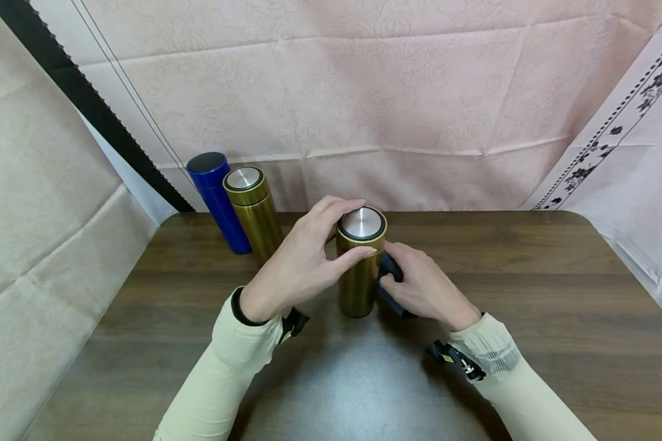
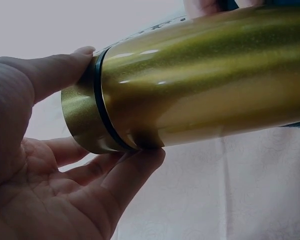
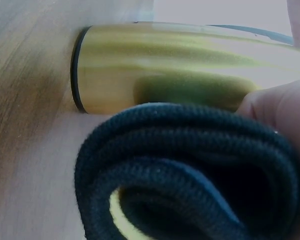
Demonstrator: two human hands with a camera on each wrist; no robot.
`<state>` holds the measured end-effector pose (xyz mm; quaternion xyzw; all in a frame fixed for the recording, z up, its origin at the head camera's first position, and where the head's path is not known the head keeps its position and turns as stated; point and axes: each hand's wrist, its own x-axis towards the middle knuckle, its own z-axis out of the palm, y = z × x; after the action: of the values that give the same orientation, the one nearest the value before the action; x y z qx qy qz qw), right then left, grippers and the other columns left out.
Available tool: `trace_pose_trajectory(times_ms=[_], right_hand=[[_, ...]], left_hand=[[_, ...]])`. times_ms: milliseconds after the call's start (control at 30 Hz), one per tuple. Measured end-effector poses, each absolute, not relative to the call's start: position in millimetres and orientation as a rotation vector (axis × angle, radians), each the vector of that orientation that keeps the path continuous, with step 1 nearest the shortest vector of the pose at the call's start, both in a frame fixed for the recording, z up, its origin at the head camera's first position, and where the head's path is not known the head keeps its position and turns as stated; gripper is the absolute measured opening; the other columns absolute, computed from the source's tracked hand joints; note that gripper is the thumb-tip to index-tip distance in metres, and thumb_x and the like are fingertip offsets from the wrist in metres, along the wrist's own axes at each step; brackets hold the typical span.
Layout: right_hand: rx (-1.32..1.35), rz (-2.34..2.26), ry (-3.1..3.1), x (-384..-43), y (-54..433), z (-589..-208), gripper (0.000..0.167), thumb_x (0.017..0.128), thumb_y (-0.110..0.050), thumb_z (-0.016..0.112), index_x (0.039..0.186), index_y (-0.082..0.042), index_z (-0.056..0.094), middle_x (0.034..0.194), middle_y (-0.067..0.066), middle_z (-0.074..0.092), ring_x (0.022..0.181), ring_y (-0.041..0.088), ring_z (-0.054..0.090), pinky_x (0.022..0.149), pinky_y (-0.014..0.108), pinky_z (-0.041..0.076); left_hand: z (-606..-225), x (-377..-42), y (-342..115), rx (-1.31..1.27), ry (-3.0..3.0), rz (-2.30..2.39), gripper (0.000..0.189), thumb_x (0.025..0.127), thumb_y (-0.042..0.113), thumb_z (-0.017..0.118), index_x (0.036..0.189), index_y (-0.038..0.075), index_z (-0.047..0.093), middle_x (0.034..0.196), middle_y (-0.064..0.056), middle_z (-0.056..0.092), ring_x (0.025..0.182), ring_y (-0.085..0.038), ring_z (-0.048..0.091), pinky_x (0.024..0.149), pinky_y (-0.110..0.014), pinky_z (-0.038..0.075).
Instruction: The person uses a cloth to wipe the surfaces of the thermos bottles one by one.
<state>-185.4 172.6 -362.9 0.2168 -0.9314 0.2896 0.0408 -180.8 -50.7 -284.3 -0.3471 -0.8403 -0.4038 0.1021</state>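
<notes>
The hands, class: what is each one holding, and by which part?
The left hand holds the front gold flask round its lid end; the right hand holds the folded dark cloth near its upper end.

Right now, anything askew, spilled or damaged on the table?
Nothing stands out: the held gold bottle looks undamaged, no spill shows. The blue bottle and rear gold bottle slant in the head view, probably lens distortion.
</notes>
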Motion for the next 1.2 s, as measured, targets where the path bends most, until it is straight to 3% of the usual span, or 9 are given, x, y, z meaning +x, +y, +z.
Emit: trace_pose_trajectory(times_ms=[200,367,467,667,933,1200], right_hand=[[0.670,0.916,-2.836,-187,174,-362,0.041,0.089,-0.011,0.062,0.129,-0.018,0.061,0.097,-0.001,0.061,0.079,0.018,0.052,0.069,0.031,0.043],[0.657,0.920,-2.822,-188,176,-360,0.036,0.088,-0.011,0.063,0.123,-0.021,0.062,0.097,-0.002,0.062,0.081,0.017,0.054,0.072,0.031,0.045],[0.648,0.928,-2.819,-187,177,-358,0.043,0.088,-0.011,0.063,0.130,-0.020,0.061,0.102,-0.001,0.064,0.084,0.018,0.055,0.075,0.033,0.046],[0.591,0.999,-2.808,-183,180,-349,0.065,0.089,-0.010,0.062,0.152,-0.017,0.048,0.129,0.003,0.064,0.095,0.020,0.059,0.083,0.035,0.049],[0.512,1.157,-2.751,-177,186,-335,0.077,0.088,-0.006,0.060,0.155,-0.038,0.039,0.136,-0.002,0.061,0.093,0.020,0.061,0.079,0.036,0.052],[0.500,1.169,-2.730,-176,191,-332,0.078,0.088,-0.005,0.058,0.156,-0.037,0.037,0.141,-0.002,0.058,0.098,0.022,0.059,0.081,0.038,0.051]], left_hand=[[-284,-181,-50,-1.028,-2.489,-1.184,0.057,0.092,0.031,0.077,0.141,0.010,0.055,0.130,0.001,0.059,0.118,-0.008,0.057,0.102,-0.028,0.052],[-284,-181,-50,-1.035,-2.484,-1.168,0.058,0.092,0.031,0.077,0.142,0.011,0.055,0.131,0.002,0.059,0.120,-0.008,0.057,0.105,-0.029,0.050],[-284,-181,-50,-1.039,-2.477,-1.166,0.058,0.092,0.031,0.078,0.141,0.010,0.056,0.130,0.002,0.060,0.120,-0.009,0.057,0.105,-0.030,0.049],[-284,-181,-51,-1.038,-2.478,-1.178,0.058,0.092,0.032,0.078,0.141,0.011,0.056,0.130,0.001,0.059,0.119,-0.009,0.057,0.105,-0.030,0.050],[-284,-181,-52,-1.022,-2.494,-1.177,0.059,0.091,0.032,0.078,0.142,0.011,0.056,0.129,0.001,0.059,0.116,-0.008,0.057,0.102,-0.029,0.052],[-284,-182,-53,-1.016,-2.498,-1.190,0.059,0.091,0.030,0.079,0.141,0.011,0.056,0.126,0.002,0.059,0.114,-0.008,0.057,0.100,-0.027,0.053]])
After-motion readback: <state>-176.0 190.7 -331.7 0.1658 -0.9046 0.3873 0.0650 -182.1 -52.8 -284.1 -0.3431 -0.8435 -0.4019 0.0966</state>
